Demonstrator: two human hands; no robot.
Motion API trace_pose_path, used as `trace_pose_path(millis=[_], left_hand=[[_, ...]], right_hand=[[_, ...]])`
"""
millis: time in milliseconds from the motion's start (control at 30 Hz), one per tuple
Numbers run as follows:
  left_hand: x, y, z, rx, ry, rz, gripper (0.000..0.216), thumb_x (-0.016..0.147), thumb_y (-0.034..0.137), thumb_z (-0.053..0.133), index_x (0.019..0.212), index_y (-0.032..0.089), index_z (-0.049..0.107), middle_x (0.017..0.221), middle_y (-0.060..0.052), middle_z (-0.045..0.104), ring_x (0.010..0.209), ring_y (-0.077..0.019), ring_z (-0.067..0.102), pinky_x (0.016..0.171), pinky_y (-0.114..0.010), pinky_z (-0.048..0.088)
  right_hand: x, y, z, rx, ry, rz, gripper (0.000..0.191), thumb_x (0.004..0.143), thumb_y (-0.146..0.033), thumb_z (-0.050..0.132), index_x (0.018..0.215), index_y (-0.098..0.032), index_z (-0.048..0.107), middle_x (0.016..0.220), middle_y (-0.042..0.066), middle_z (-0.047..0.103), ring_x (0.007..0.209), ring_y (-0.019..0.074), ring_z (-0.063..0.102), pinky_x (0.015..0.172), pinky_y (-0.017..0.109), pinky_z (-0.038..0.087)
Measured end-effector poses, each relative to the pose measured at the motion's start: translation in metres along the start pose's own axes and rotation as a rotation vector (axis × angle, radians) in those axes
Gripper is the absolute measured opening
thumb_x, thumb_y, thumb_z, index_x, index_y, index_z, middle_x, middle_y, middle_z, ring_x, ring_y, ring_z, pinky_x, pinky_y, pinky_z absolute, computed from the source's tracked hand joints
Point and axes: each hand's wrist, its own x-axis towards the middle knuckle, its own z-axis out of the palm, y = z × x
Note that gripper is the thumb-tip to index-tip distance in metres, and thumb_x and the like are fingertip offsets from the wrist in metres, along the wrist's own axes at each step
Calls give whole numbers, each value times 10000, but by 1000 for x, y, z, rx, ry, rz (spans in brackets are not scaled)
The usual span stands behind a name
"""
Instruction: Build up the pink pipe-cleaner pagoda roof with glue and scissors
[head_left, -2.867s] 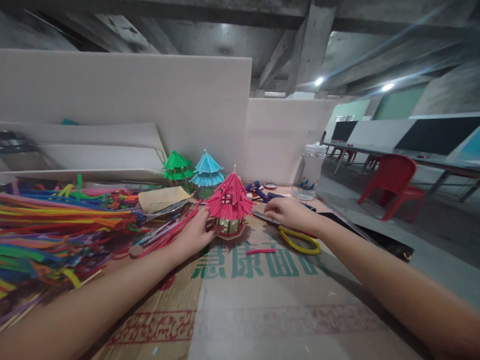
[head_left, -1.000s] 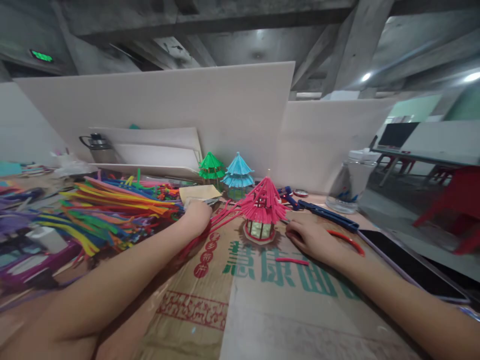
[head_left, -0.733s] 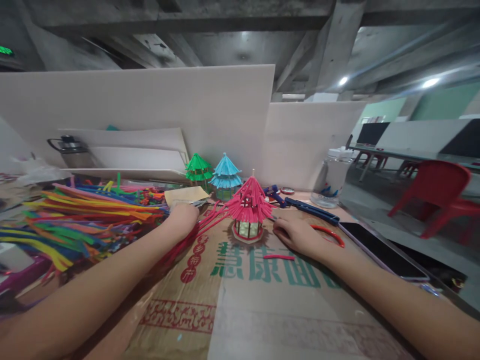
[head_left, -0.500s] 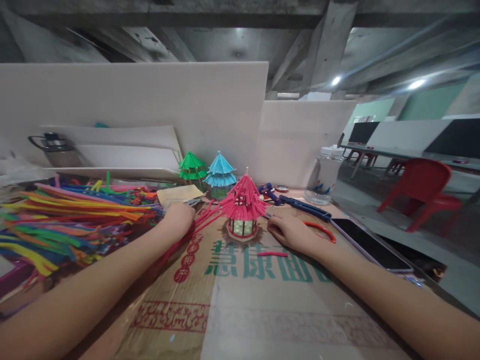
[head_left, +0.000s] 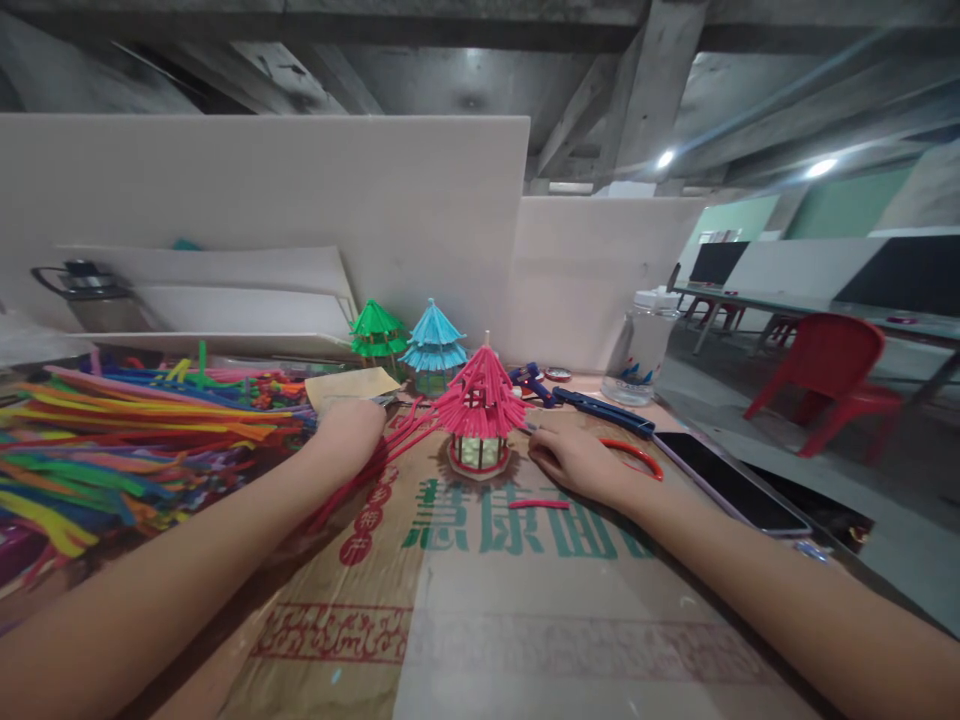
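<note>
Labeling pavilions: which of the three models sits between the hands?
The pink pavilion, on the cardboard between both hands. The green pavilion and blue pavilion stand behind, by the white board.

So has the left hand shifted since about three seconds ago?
Yes. The left hand has left the pink pavilion and moved left, onto the pink pipe cleaners below the tan card.

Near side: the printed brown cardboard sheet (head_left: 525, 600) on the counter lies bare between the forearms, open to a hand.
Centre: the pink pipe-cleaner pavilion model (head_left: 480, 415) stands upright between the hands; a short pink pipe-cleaner piece (head_left: 538, 504) lies just before it.
Left: a heap of many-coloured pipe cleaners (head_left: 135, 440) blocks that side.
Back: green pavilion model (head_left: 377, 335), blue pavilion model (head_left: 433, 343) and white boards (head_left: 300, 200) close it.
Right: red-handled scissors (head_left: 634, 455), black phone (head_left: 731, 482).
</note>
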Motion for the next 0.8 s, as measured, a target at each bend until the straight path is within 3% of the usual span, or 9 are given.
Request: trace_pose_path(millis=[133, 267, 400, 467, 600, 700, 800], left_hand=[[-9, 0, -19, -12, 140, 18, 348, 945, 179, 366, 998, 63, 689, 1027, -225, 718, 956, -325, 693, 790, -364, 494], [-17, -2, -38, -179, 295, 44, 389, 974, 343, 354, 999, 148, 690, 924, -121, 739, 822, -259, 689, 692, -299, 451], [-31, 9, -49, -612, 282, 256, 448, 973, 482, 367, 1037, 204, 713, 965, -57, 750, 867, -236, 679, 713, -289, 460], [-39, 23, -46, -870, 205, 368, 445, 950, 529, 430, 1076, 214, 717, 1002, -42, 750, 906, -232, 678, 752, -292, 487], [-56, 58, -29, -1252, 32, 541, 433, 923, 442, 544, 1279, 209, 626, 1160, -65, 710, 1009, -221, 669, 845, -308, 527], [-66, 76, -22, -1361, -7, 603, 408, 924, 331, 526, 1303, 206, 606, 1217, -79, 681, 1103, -215, 639, 908, -306, 523], [-71, 80, -20, -1326, -24, 555, 358, 919, 303, 498, 1220, 196, 659, 1080, -74, 707, 978, -198, 655, 833, -292, 532]], right_hand=[[-1, 0, 0, -6, 51, -3, 141, 921, -186, 522, 843, -161, 636, 836, 71, 668, 717, 163, 572, 618, 267, 358], [-3, -1, -9, -31, 208, -7, 187, 969, -221, 464, 883, -160, 618, 879, 94, 656, 813, 197, 577, 714, 309, 403], [-5, -20, -30, -11, 526, -275, 97, 968, -193, 488, 963, -176, 584, 858, 67, 641, 771, 175, 571, 689, 295, 434], [-8, -40, -41, -23, 595, -426, 96, 942, -180, 544, 1036, -176, 568, 954, 86, 651, 860, 188, 588, 738, 305, 466], [-17, -83, -50, -164, 477, -534, 205, 948, -202, 544, 1146, -155, 566, 1109, 124, 635, 983, 226, 563, 879, 380, 459], [-21, -100, -42, -224, 318, -536, 127, 967, -184, 485, 1014, -145, 597, 963, 95, 636, 857, 209, 555, 800, 362, 455], [-22, -101, -33, -222, 248, -528, 175, 978, -163, 432, 929, -141, 598, 868, 84, 631, 767, 197, 545, 716, 341, 445]])
